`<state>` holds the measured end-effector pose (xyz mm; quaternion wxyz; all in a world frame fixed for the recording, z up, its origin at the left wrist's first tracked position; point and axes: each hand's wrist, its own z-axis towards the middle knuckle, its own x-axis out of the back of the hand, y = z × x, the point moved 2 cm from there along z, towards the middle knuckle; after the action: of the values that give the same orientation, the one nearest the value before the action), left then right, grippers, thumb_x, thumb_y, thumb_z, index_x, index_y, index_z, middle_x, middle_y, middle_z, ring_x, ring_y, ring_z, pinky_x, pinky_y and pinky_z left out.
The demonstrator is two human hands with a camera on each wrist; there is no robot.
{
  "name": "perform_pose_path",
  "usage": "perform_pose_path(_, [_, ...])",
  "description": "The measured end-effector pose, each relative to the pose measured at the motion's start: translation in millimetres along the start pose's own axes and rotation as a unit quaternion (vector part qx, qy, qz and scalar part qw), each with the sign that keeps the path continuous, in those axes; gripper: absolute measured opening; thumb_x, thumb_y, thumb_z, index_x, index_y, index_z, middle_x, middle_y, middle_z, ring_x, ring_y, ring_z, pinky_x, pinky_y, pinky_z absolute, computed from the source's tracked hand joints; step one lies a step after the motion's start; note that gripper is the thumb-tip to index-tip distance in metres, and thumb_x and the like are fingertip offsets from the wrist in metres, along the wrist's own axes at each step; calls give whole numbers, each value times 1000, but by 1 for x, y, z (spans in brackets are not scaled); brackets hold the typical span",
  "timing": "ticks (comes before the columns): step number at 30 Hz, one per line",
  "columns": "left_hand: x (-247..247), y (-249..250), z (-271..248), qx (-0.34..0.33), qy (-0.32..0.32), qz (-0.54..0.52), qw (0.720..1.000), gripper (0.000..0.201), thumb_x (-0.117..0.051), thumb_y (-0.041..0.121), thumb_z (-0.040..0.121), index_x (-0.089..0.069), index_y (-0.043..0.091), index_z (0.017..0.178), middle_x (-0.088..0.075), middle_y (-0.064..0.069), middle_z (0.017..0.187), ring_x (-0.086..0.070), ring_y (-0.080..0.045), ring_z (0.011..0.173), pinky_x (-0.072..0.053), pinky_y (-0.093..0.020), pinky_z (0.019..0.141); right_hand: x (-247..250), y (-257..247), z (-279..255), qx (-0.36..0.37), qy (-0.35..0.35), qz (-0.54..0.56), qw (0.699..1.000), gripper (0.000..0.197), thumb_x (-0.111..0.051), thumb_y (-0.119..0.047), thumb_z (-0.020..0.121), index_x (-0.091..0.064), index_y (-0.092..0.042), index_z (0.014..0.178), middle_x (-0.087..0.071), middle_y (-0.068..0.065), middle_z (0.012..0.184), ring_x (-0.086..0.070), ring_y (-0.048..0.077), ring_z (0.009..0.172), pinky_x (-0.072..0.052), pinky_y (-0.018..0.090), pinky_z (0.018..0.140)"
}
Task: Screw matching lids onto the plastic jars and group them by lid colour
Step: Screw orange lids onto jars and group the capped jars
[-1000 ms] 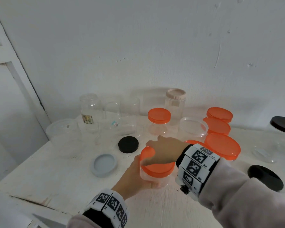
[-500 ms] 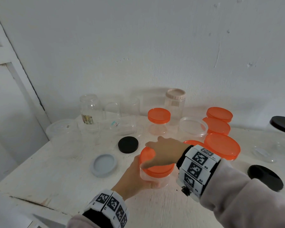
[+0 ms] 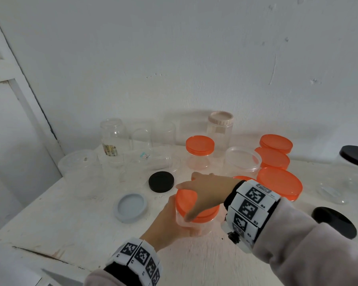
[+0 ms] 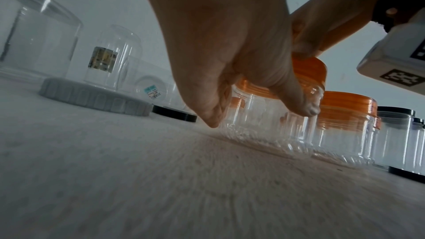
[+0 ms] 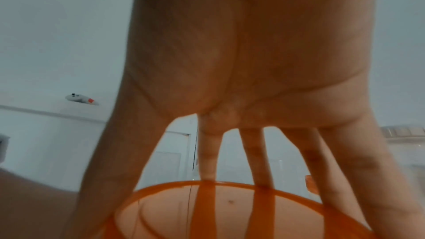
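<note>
A clear plastic jar [image 3: 196, 225] [image 4: 262, 126] stands near the table's front edge with an orange lid [image 3: 186, 200] [image 4: 308, 72] [image 5: 230, 206] on its mouth. My left hand [image 3: 170, 219] [image 4: 232, 61] wraps around the jar's body from the left. My right hand [image 3: 205, 188] [image 5: 253, 79] reaches over from the right, fingers and thumb spread down around the lid's rim and gripping it. In the left wrist view the lid sits tilted on the jar.
Several orange-lidded jars [image 3: 279, 182] stand to the right and one [image 3: 199, 150] behind. Loose black lids [image 3: 161, 181] [image 3: 334, 221] and a grey lid [image 3: 131, 207] lie on the white table [image 3: 70, 223]. Lidless clear jars [image 3: 112, 141] crowd the back left; a black-lidded jar [image 3: 355, 168] stands far right.
My right hand has turned on the orange lid, the thumb sliding down its near edge. The jar and left hand stay in place.
</note>
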<state>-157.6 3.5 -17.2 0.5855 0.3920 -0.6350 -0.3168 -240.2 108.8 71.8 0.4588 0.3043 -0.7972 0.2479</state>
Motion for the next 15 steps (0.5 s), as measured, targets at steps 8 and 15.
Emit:
perform_pose_path(8, [2, 7, -3, -27, 2, -16, 1000, 81, -85, 16, 70, -33, 38, 129, -49, 22, 123, -51, 8, 111, -46, -15, 93, 5, -2, -3, -12, -26, -13, 1000, 104, -72, -64, 68, -6, -51, 147, -24, 0, 148, -30, 32, 134, -37, 47, 96])
perform_pose_path(15, [1, 11, -1, -42, 11, -13, 999, 69, -82, 10, 70, -45, 32, 124, -59, 5, 119, -57, -8, 112, -49, -37, 99, 7, -5, 0, 17, -16, -19, 1000, 90, -73, -57, 72, -22, -49, 146, -32, -3, 137, -33, 30, 127, -37, 41, 87])
